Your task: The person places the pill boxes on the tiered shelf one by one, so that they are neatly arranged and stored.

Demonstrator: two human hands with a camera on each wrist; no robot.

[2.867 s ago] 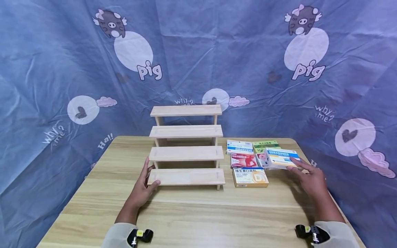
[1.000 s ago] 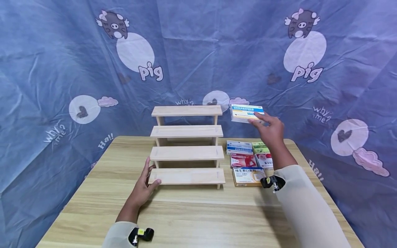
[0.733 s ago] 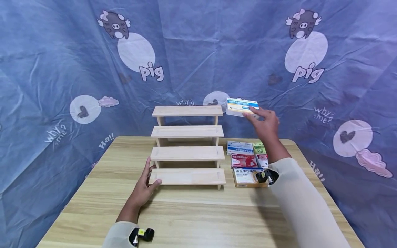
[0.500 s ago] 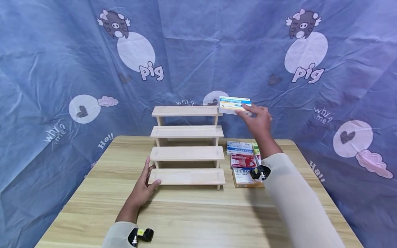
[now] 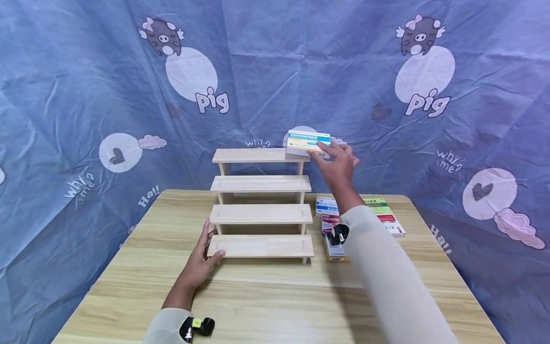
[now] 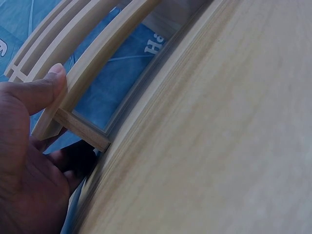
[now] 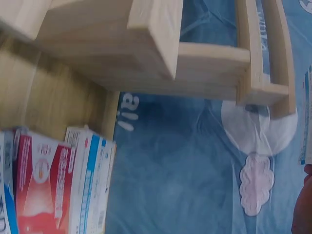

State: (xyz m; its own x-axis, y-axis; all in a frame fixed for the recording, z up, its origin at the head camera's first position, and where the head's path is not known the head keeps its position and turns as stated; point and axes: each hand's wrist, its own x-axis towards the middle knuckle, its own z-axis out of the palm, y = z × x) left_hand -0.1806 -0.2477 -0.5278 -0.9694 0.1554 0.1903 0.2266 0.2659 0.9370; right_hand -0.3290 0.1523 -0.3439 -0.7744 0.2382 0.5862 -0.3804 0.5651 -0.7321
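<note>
A pale wooden four-tier step rack (image 5: 260,213) stands on the table. My left hand (image 5: 198,268) grips the left end of its lowest step; in the left wrist view the thumb (image 6: 46,90) lies over the board, with the other fingers below and behind it. My right hand (image 5: 337,167) pinches a white, blue and yellow medicine box (image 5: 306,139) by its right end. That box overlaps the right end of the top step (image 5: 251,154) in the head view. Only a sliver of it shows at the right edge of the right wrist view.
Several medicine boxes lie right of the rack, partly hidden by my right forearm: a red box (image 7: 41,180), a white-and-blue box (image 7: 93,180) behind it, and a green box (image 5: 377,206). A blue printed cloth (image 5: 266,62) hangs behind the wooden table (image 5: 258,306).
My right hand has lifted the white, blue and yellow box from above the other boxes and carried it up and left to the top step. My left hand stays on the rack.
</note>
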